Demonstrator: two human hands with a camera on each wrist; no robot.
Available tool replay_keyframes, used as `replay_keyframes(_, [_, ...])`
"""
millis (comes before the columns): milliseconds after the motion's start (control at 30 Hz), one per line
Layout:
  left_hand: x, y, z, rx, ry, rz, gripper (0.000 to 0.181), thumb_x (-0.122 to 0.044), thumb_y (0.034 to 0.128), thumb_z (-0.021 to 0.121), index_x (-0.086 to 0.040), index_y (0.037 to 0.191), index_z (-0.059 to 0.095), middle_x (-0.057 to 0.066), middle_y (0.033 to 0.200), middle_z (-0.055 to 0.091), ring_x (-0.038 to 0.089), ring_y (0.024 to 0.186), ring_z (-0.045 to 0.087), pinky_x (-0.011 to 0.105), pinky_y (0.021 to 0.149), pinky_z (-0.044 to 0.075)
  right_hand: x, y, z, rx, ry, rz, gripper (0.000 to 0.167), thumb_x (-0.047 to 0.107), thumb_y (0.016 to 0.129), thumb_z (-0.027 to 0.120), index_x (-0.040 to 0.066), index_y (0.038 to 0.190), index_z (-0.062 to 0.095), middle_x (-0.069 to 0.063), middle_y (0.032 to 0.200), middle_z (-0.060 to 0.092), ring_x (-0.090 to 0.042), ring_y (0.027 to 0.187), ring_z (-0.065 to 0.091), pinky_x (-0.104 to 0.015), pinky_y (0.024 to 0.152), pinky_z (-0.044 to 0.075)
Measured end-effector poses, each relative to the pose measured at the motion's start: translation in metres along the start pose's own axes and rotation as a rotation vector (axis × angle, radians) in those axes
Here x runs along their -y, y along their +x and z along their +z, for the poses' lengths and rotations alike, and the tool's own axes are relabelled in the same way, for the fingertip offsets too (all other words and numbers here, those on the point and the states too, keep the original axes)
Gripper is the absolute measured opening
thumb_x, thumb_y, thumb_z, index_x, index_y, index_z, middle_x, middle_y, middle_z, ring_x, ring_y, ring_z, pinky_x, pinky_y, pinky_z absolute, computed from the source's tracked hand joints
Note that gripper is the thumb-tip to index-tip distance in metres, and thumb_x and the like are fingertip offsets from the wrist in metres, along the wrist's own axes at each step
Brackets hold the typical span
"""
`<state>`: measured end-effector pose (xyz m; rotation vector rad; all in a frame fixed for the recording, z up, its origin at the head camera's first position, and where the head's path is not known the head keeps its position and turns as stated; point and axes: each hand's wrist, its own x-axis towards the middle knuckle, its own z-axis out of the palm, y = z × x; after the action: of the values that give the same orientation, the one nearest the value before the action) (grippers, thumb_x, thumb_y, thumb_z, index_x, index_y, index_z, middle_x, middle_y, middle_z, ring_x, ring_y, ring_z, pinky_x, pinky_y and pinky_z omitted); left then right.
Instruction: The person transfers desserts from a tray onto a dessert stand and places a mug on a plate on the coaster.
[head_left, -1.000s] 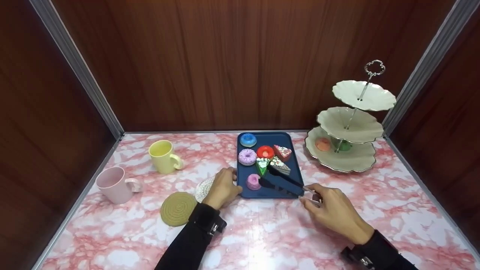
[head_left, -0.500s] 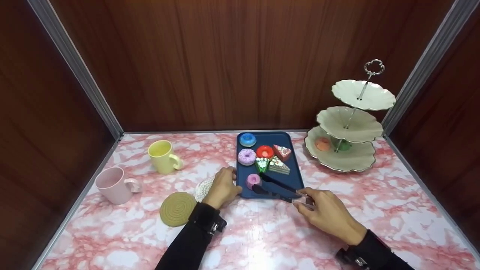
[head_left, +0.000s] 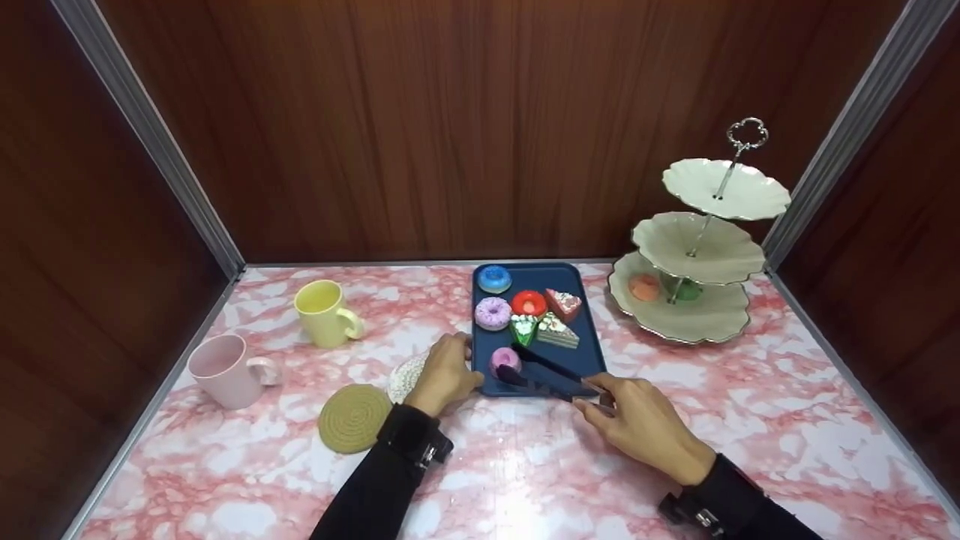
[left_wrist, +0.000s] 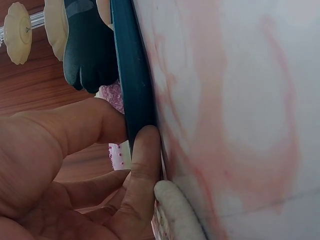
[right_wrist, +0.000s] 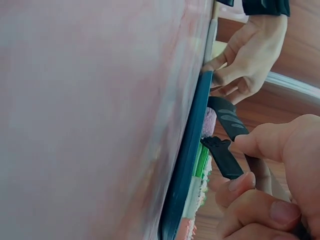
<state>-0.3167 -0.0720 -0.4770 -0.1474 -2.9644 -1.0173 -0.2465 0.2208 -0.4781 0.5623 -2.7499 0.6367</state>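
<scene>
My left hand (head_left: 448, 379) pinches the left edge of a dark blue tray (head_left: 540, 274); in the left wrist view the thumb lies over the rim and a finger lies beneath it. My right hand (head_left: 645, 424) grips black-tipped tongs (head_left: 555, 364) by their clear-looking handle. The spread tong tips stand on either side of a small pink ring-shaped cake (head_left: 501, 358) near the tray's front left corner. Whether both tips touch it I cannot tell. Behind it lie a green cake slice (head_left: 523, 328), a layered slice (head_left: 559, 334), a lilac doughnut (head_left: 493, 313) and a red doughnut (head_left: 529, 304).
A red slice (head_left: 564, 304) and a blue doughnut (head_left: 494, 279) are farther back on the tray. At right stands a three-tier stand (head_left: 697, 319) with two pieces on its bottom tier. Left are yellow (head_left: 322, 319) and pink (head_left: 225, 375) mugs, a coaster (head_left: 354, 420) and a white patterned disc (head_left: 405, 377).
My right hand has moved left with the tongs. Their tips have shifted from beside the layered slice to either side of the pink cake. The left hand has stayed on the tray.
</scene>
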Motion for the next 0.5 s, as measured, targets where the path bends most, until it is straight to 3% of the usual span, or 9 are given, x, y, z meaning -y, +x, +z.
replay_keyframes(267, [-0.0012,0.0005,0.0006,0.004,-0.017,-0.004,0.065,-0.013,0.0621,0.073,-0.005,0.124,0.053,0.006,0.100,0.056,0.018,0.090,0.050,0.032,0.084,0.044,-0.0005,0.0001,0.0013,0.004,0.026,-0.032,0.029,0.046,0.081,0.064,0.026,0.101,0.066,0.016,0.054,0.046,0.001,0.043,0.030,-0.020,0.039,0.021])
replay_keyframes(500, [-0.0002,0.0010,0.0002,0.014,-0.019,-0.017,0.066,-0.013,0.0632,0.073,-0.006,0.126,0.052,0.005,0.102,0.055,0.018,0.092,0.050,0.032,0.086,0.044,-0.0010,0.0006,0.0012,-0.010,0.054,-0.079,0.022,0.042,0.082,0.064,0.026,0.097,0.067,0.018,0.055,0.049,0.005,0.045,0.034,-0.018,0.039,0.019])
